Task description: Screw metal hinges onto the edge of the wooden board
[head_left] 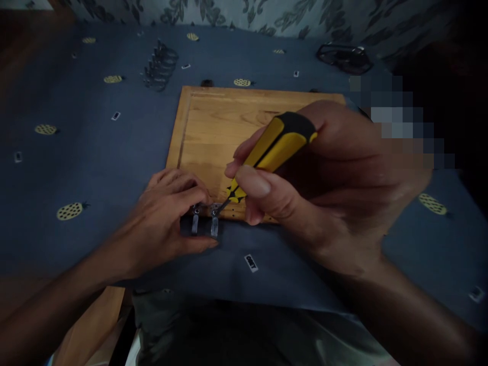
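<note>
My right hand (324,193) is closed round the yellow and black handle of a screwdriver (280,145). The screwdriver slants down to the left, its tip at the upper part of a small metal hook (214,226) on the near edge of a wooden board (221,122). Left of that hook, a second metal hook (195,223) hangs at the same edge. My left hand (168,216) grips around the hooks, index finger above and thumb tip at the lower end of the hook under the screwdriver. Whether a screw sits beneath the tip is too small to tell.
More metal hooks (160,66) lie in a row on the blue pineapple-print cloth (91,168), behind and left of the board. A dark-framed object like glasses (345,57) lies at the back right. A small dark item (207,83) touches the board's far edge.
</note>
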Demonstrator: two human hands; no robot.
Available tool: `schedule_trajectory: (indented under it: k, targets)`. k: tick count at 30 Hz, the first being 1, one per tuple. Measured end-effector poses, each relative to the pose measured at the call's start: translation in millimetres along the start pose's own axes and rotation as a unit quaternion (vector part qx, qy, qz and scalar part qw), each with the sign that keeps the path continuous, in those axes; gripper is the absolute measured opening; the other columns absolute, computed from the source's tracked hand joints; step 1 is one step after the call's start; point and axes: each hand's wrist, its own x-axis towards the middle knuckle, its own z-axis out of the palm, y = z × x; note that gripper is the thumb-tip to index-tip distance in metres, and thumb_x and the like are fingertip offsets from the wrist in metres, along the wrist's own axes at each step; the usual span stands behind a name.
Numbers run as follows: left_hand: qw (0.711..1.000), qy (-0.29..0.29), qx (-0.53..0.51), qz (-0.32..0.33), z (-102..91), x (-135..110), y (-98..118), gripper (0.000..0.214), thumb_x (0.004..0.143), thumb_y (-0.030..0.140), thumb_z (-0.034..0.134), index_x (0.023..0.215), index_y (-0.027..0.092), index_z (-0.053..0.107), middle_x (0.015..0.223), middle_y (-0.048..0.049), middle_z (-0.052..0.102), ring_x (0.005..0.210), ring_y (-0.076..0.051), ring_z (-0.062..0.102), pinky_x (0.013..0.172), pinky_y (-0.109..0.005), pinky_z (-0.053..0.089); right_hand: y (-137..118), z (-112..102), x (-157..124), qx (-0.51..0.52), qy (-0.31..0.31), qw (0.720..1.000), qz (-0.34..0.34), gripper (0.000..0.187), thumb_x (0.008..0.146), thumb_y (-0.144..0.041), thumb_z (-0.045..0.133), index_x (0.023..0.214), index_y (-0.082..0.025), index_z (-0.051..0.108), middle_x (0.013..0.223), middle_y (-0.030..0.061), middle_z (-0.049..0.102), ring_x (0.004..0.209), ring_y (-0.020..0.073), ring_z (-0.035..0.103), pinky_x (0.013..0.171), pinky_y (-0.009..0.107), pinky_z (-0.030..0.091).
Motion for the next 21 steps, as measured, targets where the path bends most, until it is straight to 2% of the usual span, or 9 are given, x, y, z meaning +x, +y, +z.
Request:
schedule_trajectory:
  k: [4, 7, 11, 13, 16, 18, 21]
  targets:
    - [1.000, 0.005, 0.001, -0.003, -0.2, 0.4, 1.6, 0.020, 0.088, 0.033, 0.076, 0.102, 0.022, 0.068, 0.106, -0.0028, 0.070, 0.106, -0.029, 0.065, 0.097, -0.048, 0.049, 0.5, -2.1, -0.8, -0.007, -0.018, 1.000, -0.011, 0.013, 0.096, -0.020, 0.075, 0.090, -0.026, 0.065, 0.100, -0.0024, 0.072, 0.057, 0.0111, 0.063, 0.049, 0.029, 0.058]
    - [1.000, 0.007, -0.005, -0.016, 0.8, 1.0, 3.0, 0.019, 0.089, 0.035, 0.076, 0.102, 0.022, 0.068, 0.110, -0.0037, 0.072, 0.110, -0.030, 0.065, 0.101, -0.049, 0.048, 0.2, -5.7, -0.2, -0.015, -0.016, 1.000, -0.003, 0.013, 0.093, -0.024, 0.080, 0.091, -0.027, 0.067, 0.094, -0.0017, 0.072, 0.057, 0.0122, 0.062, 0.049, 0.029, 0.057]
    - [1.000, 0.006, -0.010, -0.019, 2.0, 0.4, 2.3, 0.021, 0.089, 0.038, 0.077, 0.101, 0.022, 0.068, 0.111, -0.0023, 0.071, 0.110, -0.028, 0.064, 0.100, -0.045, 0.047, -0.8, -9.4, 3.6, 0.002, -0.039, 0.999, 0.003, 0.017, 0.092, -0.033, 0.083, 0.108, -0.030, 0.075, 0.093, -0.0005, 0.073, 0.057, 0.0130, 0.063, 0.050, 0.029, 0.057]
    - [1.000, 0.018, -0.009, -0.008, 2.3, -0.1, 1.6, 0.024, 0.087, 0.037, 0.080, 0.101, 0.022, 0.068, 0.107, -0.0016, 0.070, 0.107, -0.027, 0.063, 0.096, -0.043, 0.047, -0.9, -9.2, 6.1, -0.005, -0.041, 0.999, 0.002, 0.012, 0.093, -0.039, 0.082, 0.100, -0.030, 0.077, 0.091, -0.0001, 0.073, 0.055, 0.0126, 0.063, 0.049, 0.029, 0.056]
    - [1.000, 0.020, -0.002, -0.003, 2.0, -0.2, 1.8, 0.022, 0.086, 0.031, 0.082, 0.100, 0.021, 0.069, 0.102, -0.0014, 0.068, 0.104, -0.026, 0.062, 0.094, -0.042, 0.047, -0.2, -6.7, 8.4, 0.017, -0.029, 0.999, -0.015, 0.030, 0.093, -0.055, 0.079, 0.080, -0.028, 0.073, 0.083, 0.0002, 0.072, 0.048, 0.0112, 0.058, 0.040, 0.028, 0.050]
    - [1.000, 0.010, -0.003, -0.011, 1.4, 0.3, 2.7, 0.023, 0.084, 0.031, 0.085, 0.098, 0.020, 0.070, 0.101, -0.0011, 0.067, 0.102, -0.025, 0.061, 0.095, -0.042, 0.046, -0.1, -5.2, 8.5, 0.041, -0.030, 0.999, -0.009, 0.035, 0.092, -0.059, 0.077, 0.078, -0.028, 0.071, 0.084, -0.0008, 0.073, 0.044, 0.0102, 0.055, 0.034, 0.029, 0.046]
    - [1.000, 0.003, -0.002, -0.008, 0.7, 1.2, 4.3, 0.024, 0.084, 0.035, 0.086, 0.094, 0.020, 0.071, 0.101, -0.0013, 0.067, 0.103, -0.025, 0.060, 0.095, -0.043, 0.044, -2.3, -4.6, 7.9, 0.064, -0.032, 0.997, 0.006, 0.027, 0.093, -0.051, 0.080, 0.084, -0.028, 0.071, 0.082, -0.0032, 0.074, 0.044, 0.0109, 0.058, 0.034, 0.028, 0.047]
